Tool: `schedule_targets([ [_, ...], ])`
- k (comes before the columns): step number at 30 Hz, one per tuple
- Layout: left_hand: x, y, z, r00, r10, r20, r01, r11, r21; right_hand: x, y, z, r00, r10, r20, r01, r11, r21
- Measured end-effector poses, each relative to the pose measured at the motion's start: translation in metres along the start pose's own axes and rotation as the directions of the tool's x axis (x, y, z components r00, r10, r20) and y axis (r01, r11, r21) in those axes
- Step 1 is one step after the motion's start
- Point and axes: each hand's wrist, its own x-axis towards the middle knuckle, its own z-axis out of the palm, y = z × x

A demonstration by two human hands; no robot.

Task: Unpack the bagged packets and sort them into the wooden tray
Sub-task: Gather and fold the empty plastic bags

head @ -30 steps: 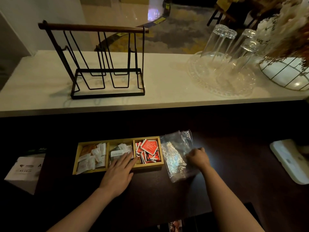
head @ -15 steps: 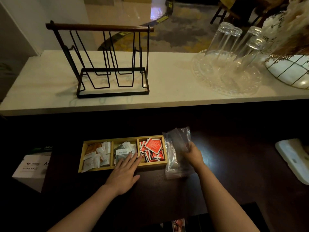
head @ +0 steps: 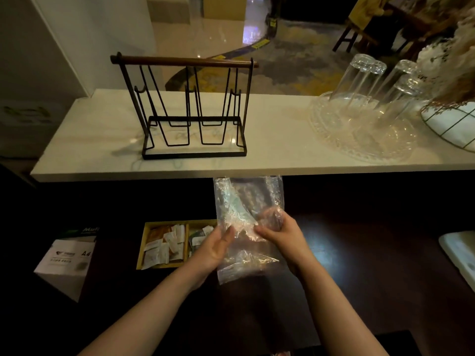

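A clear plastic bag (head: 245, 201) is held upright above the dark counter, and it looks empty. My left hand (head: 214, 246) grips its left side and my right hand (head: 281, 232) grips its right side at mid-height. Behind and left of the bag lies the wooden tray (head: 142, 249). White and brown packets (head: 164, 244) fill its left compartment. The middle compartment holds grey-green packets (head: 199, 236). The bag and my left hand hide the tray's right compartment.
A white A4 paper box (head: 65, 263) sits left of the tray. A white object (head: 460, 250) lies at the right edge. On the raised marble shelf stand a black wire rack (head: 190, 109), a glass tray with upturned glasses (head: 365, 119) and a wire basket (head: 452, 124).
My right hand lifted the bag off the counter and raised it upright. My left hand left the tray and took hold of the bag's left side.
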Motion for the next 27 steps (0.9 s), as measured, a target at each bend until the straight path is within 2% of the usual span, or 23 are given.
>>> schedule_targets([
  [3, 0.002, 0.004, -0.015, 0.992, 0.082, -0.096, -0.088, 0.995, -0.055, 0.000, 0.002, 0.011, 0.998, -0.013, 0.062, 0.015, 0.999, -0.028],
  [7, -0.002, 0.000, -0.031, 0.978, 0.127, -0.164, -0.130, 0.992, -0.007, -0.002, 0.003, 0.022, 0.981, 0.055, 0.184, -0.039, 0.995, -0.087],
  [9, -0.004, -0.004, -0.035, 0.970, 0.137, -0.200, -0.126, 0.990, 0.068, -0.003, 0.001, 0.026, 0.977, 0.077, 0.198, -0.064, 0.995, -0.071],
  [13, -0.013, -0.010, -0.040, 0.962, 0.163, -0.218, -0.137, 0.982, 0.129, 0.005, -0.013, 0.032, 0.999, -0.007, 0.047, 0.004, 0.998, 0.067],
  [17, -0.019, -0.016, -0.046, 0.961, 0.177, -0.214, -0.147, 0.977, 0.152, 0.014, -0.027, 0.038, 0.998, -0.057, 0.009, 0.057, 0.998, -0.006],
  [22, -0.025, -0.019, -0.056, 0.952, 0.243, -0.187, -0.214, 0.964, 0.161, 0.018, -0.032, 0.046, 0.995, -0.071, -0.076, 0.071, 0.997, 0.000],
  [27, -0.027, -0.020, -0.060, 0.962, 0.203, -0.184, -0.186, 0.977, 0.104, 0.022, -0.033, 0.050, 0.976, -0.094, -0.195, 0.084, 0.995, -0.062],
])
